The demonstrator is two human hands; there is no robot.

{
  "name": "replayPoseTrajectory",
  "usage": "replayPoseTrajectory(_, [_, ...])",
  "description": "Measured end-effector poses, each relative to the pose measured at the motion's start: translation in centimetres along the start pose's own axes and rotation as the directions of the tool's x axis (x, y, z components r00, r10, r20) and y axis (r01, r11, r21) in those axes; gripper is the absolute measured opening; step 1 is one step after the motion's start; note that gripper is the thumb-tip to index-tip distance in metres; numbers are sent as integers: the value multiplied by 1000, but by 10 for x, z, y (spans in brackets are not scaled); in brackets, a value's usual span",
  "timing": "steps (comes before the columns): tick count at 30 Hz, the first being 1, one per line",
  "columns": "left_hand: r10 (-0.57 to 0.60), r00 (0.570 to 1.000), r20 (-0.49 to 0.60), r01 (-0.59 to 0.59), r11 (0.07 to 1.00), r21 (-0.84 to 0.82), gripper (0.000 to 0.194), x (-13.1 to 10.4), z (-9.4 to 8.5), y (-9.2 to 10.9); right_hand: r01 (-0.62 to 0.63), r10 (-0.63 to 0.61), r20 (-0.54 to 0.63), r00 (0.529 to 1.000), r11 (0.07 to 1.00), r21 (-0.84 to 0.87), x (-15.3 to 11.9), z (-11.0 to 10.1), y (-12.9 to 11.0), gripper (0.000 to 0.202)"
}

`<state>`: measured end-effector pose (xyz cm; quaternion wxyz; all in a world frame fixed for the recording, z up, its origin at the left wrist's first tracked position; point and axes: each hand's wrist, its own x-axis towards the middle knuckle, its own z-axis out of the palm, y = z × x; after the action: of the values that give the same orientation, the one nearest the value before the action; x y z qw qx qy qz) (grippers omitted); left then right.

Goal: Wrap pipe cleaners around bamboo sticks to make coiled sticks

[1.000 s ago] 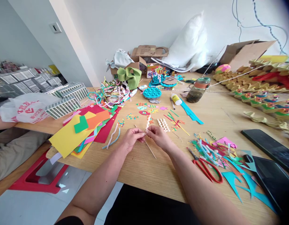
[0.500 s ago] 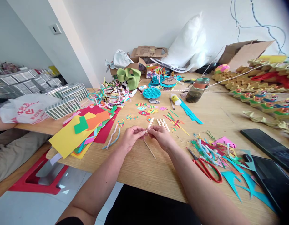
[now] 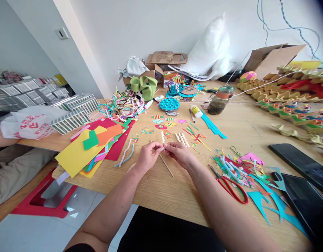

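Note:
My left hand (image 3: 150,155) and my right hand (image 3: 178,153) meet above the table, thumbs and fingertips pinched together. A white coiled strip (image 3: 163,136) stands up from between the fingertips; its lower end is hidden by them. Beneath my hands lies a thin wooden stick (image 3: 166,166), slanting toward me. Several similar white coiled pieces (image 3: 182,139) lie side by side just beyond my right hand. Small paper fish (image 3: 160,126) in several colours are spread farther out. To the left of my left hand are a pink and a blue fuzzy strip (image 3: 129,157).
Coloured paper sheets (image 3: 77,154) are piled at left. Red-handled scissors (image 3: 232,189), paper scraps (image 3: 256,175) and two dark phones (image 3: 303,168) lie at right. Farther back are a glue bottle (image 3: 196,111), a glass jar (image 3: 219,101) and a blue round piece (image 3: 169,104). Another person's leg (image 3: 12,171) shows at left.
The white coiled strip has swung from leaning right to nearly upright and moved slightly left. My fingertips stay pinched together; my hands have shifted only slightly.

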<state>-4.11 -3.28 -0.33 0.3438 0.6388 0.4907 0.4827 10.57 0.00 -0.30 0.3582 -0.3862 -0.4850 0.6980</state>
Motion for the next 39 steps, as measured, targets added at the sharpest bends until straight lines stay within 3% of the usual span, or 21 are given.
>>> replayPoseTrajectory(8, [32, 999, -5, -32, 998, 59, 8, 0, -2, 3, -26, 27, -13, 1000, 999, 46, 2, -2, 2, 38])
replayPoseTrajectory(17, [38, 999, 2, -37, 991, 125, 6, -1, -3, -2, 7, -7, 3, 1000, 999, -48, 2, -4, 4, 40])
replayPoseTrajectory(20, [24, 999, -27, -22, 997, 71, 8, 1, -3, -3, 42, -43, -18, 999, 999, -21, 3, -2, 3, 40])
replayPoseTrajectory(23, [-105, 993, -53, 100, 991, -89, 19, 4, -3, -6, 111, -111, -61, 992, 994, -9, 4, 0, 4, 37])
replayPoseTrajectory(26, [-313, 948, 63, 317, 899, -302, 28, 6, -4, -10, 176, -185, -99, 978, 980, -94, 4, 1, 5, 35])
replayPoseTrajectory(29, [-420, 876, 236, 482, 750, -454, 30, 7, -6, -12, 232, -270, -116, 956, 936, -265, 4, 3, 5, 32])
replayPoseTrajectory(34, [-474, 825, 307, 555, 581, -596, 23, 7, -8, -13, 333, -439, -113, 891, 803, -495, 2, 8, 7, 21])
replayPoseTrajectory(39, [-515, 800, 306, 568, 488, -663, 19, 9, -10, -13, 399, -533, -77, 843, 714, -576, 2, 10, 10, 16])
